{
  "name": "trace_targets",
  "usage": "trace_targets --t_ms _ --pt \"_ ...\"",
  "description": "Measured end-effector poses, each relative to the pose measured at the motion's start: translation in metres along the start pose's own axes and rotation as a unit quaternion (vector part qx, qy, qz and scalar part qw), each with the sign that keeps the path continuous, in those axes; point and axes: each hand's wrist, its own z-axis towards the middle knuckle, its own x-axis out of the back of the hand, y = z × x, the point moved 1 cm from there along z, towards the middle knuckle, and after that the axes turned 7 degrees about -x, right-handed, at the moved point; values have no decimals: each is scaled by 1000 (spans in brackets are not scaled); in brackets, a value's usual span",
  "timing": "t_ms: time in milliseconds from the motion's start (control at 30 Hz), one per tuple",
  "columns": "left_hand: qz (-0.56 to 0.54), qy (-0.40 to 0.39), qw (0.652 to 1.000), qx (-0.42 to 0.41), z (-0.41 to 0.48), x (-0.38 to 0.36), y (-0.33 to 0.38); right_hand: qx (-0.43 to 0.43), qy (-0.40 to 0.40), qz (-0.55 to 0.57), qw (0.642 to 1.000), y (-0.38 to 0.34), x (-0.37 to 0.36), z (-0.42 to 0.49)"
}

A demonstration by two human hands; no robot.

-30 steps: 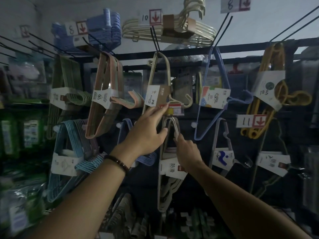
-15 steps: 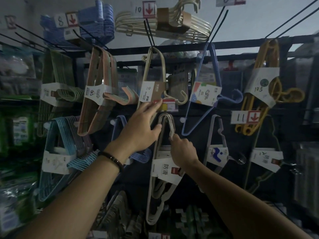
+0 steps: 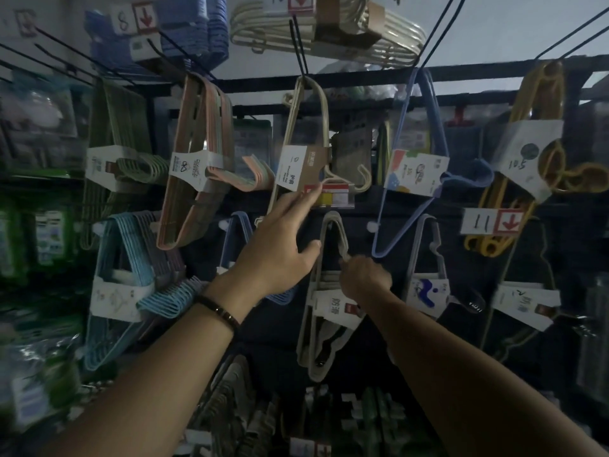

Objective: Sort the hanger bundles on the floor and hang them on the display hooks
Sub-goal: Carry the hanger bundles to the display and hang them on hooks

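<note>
A grey-beige hanger bundle (image 3: 324, 328) with a white and brown paper band hangs in the middle of the display wall. My right hand (image 3: 364, 275) grips its right arm just below the top bend. My left hand (image 3: 280, 245) is spread with straight fingers: the fingertips touch the red and yellow price tag (image 3: 333, 194) above, the thumb touches the bundle's left arm. The hook that carries the bundle is hidden behind the tag and my left hand. A cream bundle (image 3: 304, 150) hangs right above.
Other banded bundles hang around: pink (image 3: 197, 159), light blue (image 3: 131, 275), blue (image 3: 418, 173), yellow (image 3: 534, 159), white (image 3: 425, 278), green (image 3: 112, 153). Long black hooks (image 3: 298, 44) jut out overhead. Packaged goods fill the left shelves (image 3: 43, 239) and the bottom.
The view has shifted a little, so the display sits lower left in frame. Both hands keep their places on the grey-beige bundle and the tag; the bundle hangs a bit lower under the tag.
</note>
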Motion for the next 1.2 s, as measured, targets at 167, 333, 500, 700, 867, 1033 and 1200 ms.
trace_targets --t_ms 167,333,500,700,867,1033,1200 --pt "-24 13 1000 13 -29 -7 -1 46 70 61 995 10 -5 -33" --pt "40 -4 996 81 -92 -14 -18 256 94 168 947 20 -30 -116" --pt "139 -114 949 259 -209 -16 -28 412 -170 197 873 0 -97 -178" --pt "170 -206 788 555 -442 -28 13 511 -452 60 729 10 -240 -276" --pt "207 -188 660 698 -595 -48 110 492 -583 -24 647 51 -339 -366" --pt "163 -160 557 798 -684 -95 190 443 -667 -107 589 91 -389 -446" --pt "0 -149 481 864 -777 -159 208 401 -672 -200 589 141 -451 -502"
